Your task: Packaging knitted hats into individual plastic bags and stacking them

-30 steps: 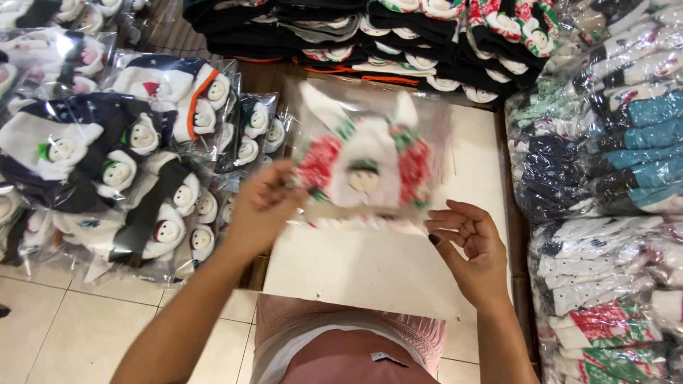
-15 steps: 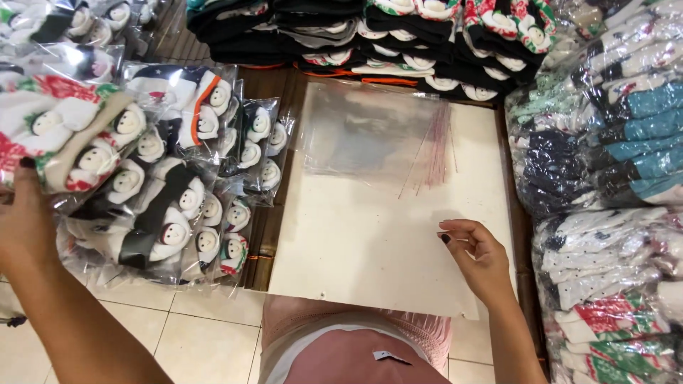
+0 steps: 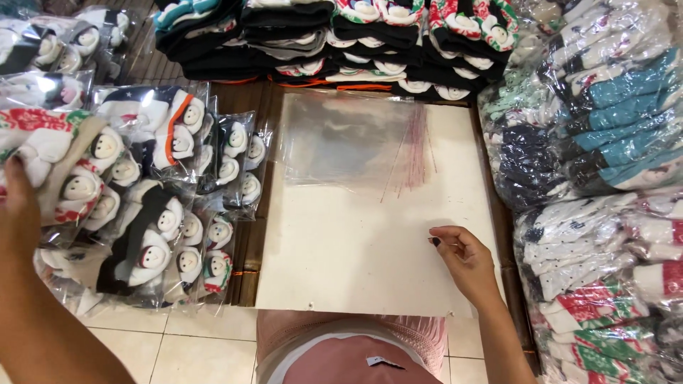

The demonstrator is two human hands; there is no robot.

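Note:
My left hand (image 3: 18, 213) is far out at the left edge, pressed on a clear packet of red, green and white snowman socks (image 3: 60, 160) that lies on the pile there. My right hand (image 3: 461, 257) rests on a cream board (image 3: 341, 249) in front of me, fingers loosely curled, holding nothing. A stack of clear plastic bags (image 3: 348, 142) with thin red strips lies flat on the far half of the board, apart from both hands.
Packed snowman socks (image 3: 163, 206) overlap in rows to the left of the board. Folded unpacked socks (image 3: 341, 35) are stacked along the far edge. Bundles of wrapped socks (image 3: 605, 178) pile up on the right. Pale floor tiles (image 3: 192, 348) show below.
One second ago both hands held a filled sock packet over the board. My left hand has carried it left onto the pile; my right hand stayed on the board.

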